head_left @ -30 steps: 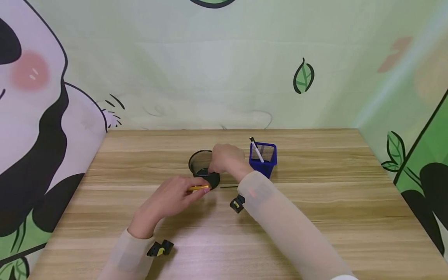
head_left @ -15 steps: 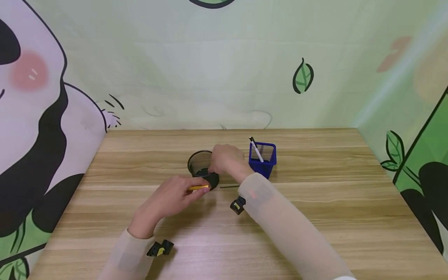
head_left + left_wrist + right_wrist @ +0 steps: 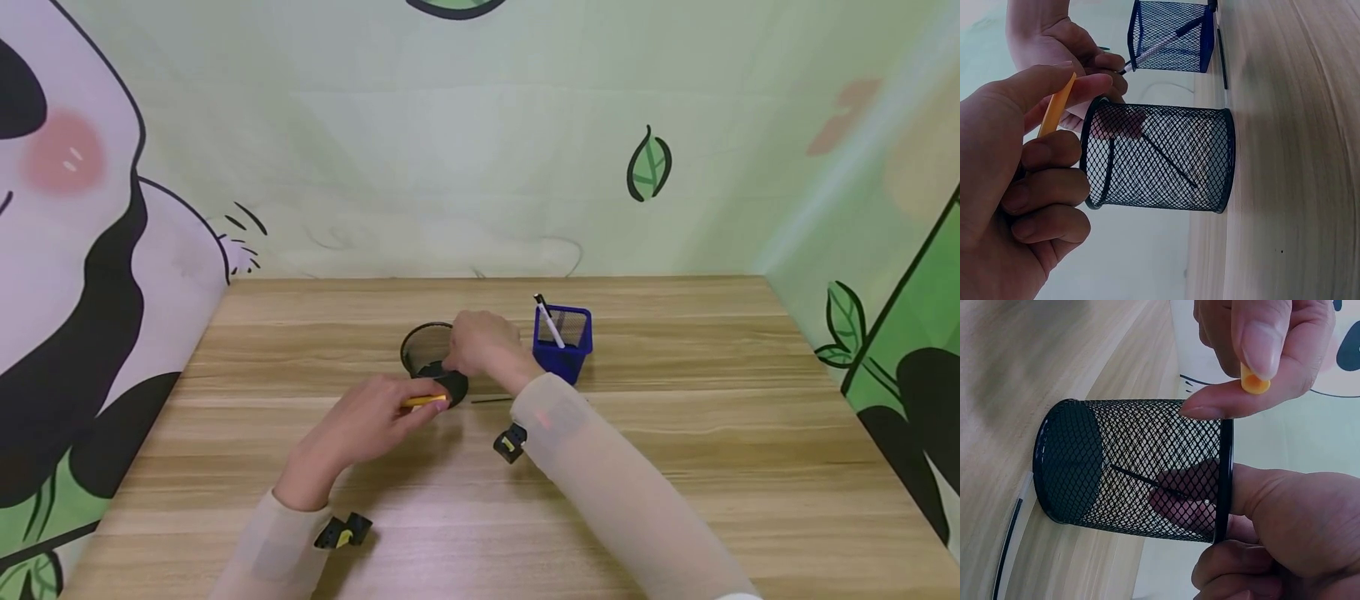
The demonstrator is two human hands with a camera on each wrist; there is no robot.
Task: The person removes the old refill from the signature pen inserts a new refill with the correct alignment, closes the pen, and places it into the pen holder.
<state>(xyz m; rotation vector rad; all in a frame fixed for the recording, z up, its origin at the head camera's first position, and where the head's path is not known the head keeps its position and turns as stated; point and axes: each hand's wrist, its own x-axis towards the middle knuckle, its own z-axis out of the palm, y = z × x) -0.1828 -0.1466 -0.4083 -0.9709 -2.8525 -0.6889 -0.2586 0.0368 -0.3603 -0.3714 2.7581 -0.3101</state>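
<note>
Head: reaching with right hand (image 3: 483,344) into black mesh cup (image 3: 454,387) on desk (image 3: 750,417), holding yellow stick (image 3: 426,401) in left hand (image 3: 360,425) just beside it. Likely fetching or dropping off thin black stick (image 3: 1138,476), cannot tell which; probably needing straight lift-out or gentle release next. Left wrist: clamped on yellow stick with left fingers (image 3: 1054,187); smooth, bright, plain. Right wrist: seemingly pinching thin black stick between right fingers (image 3: 1179,511); straight, dark, slanted inside black mesh cup.

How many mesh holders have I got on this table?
2. The round black holder has the right hand partly inside it; the square blue holder, to its right, holds a white pen. No others show in any view.
</note>
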